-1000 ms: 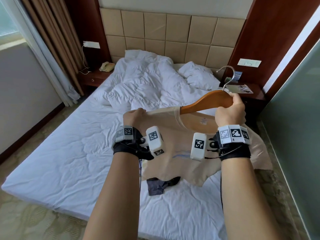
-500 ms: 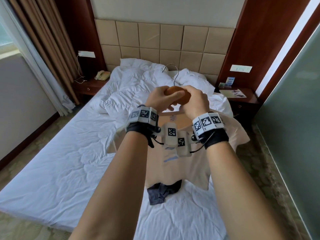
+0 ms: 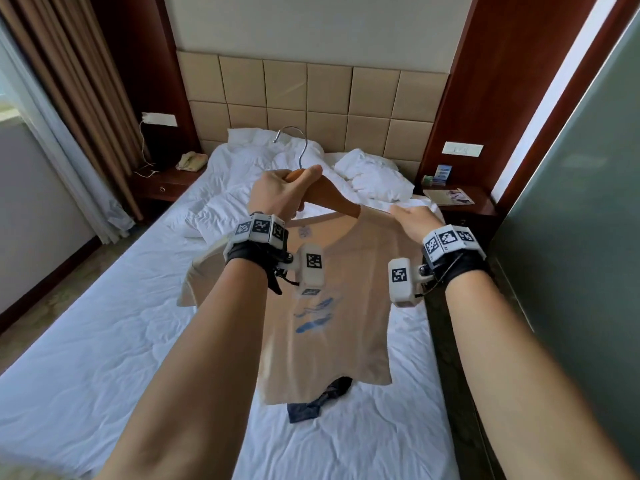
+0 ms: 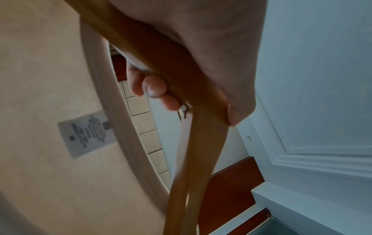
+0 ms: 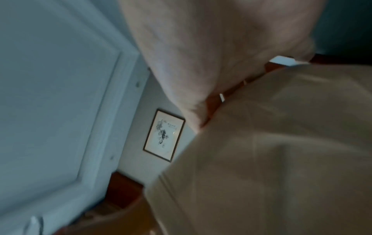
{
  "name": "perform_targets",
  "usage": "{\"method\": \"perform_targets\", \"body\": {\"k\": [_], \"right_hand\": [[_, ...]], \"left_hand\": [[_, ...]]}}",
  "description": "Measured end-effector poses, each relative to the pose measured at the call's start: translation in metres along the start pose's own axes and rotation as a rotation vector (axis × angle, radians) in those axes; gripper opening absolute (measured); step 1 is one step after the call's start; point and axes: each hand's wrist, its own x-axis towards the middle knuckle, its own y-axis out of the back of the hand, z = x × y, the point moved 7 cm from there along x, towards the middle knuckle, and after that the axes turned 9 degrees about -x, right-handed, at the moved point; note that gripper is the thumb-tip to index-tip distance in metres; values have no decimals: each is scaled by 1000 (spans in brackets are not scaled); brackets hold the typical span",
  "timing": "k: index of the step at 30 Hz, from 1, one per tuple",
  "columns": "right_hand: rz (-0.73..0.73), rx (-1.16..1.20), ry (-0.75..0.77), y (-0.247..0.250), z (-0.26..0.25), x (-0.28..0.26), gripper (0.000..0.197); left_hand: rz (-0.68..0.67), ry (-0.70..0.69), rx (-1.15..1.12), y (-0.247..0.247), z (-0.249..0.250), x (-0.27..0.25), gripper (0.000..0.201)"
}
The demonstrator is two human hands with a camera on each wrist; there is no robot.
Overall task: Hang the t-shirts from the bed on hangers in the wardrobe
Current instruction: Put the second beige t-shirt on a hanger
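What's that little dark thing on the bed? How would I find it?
Start at the big white bed, then find the beige t-shirt held up on a hanger. Peeking out below its hem lies a crumpled dark garment, the only dark thing on the white sheet.

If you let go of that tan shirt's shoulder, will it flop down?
Probably yes: the tan t-shirt hangs limp and creased from the wooden hanger, so it looks floppy. It seems light, since the left hand alone grips the hanger. It might slide off: one shoulder only rests under the right hand.
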Motion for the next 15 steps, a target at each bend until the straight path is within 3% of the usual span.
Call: {"method": "perform_targets", "body": {"k": [3,6,12,15], "right_hand": [[-33,175,-22,-12,10,0,41],[111,294,-58,-8,17,-2,35],[413,238,-208,6,42,-6,28],[646,284,-36,18,19,-19,20]], "left_hand": [[51,-22,89,2,5,-4,50],[47,-33,122,-1,6,-8,47],[18,-48,72,0,0,-7,48],[-71,-38,29,-4,-5,-2,52]]}}
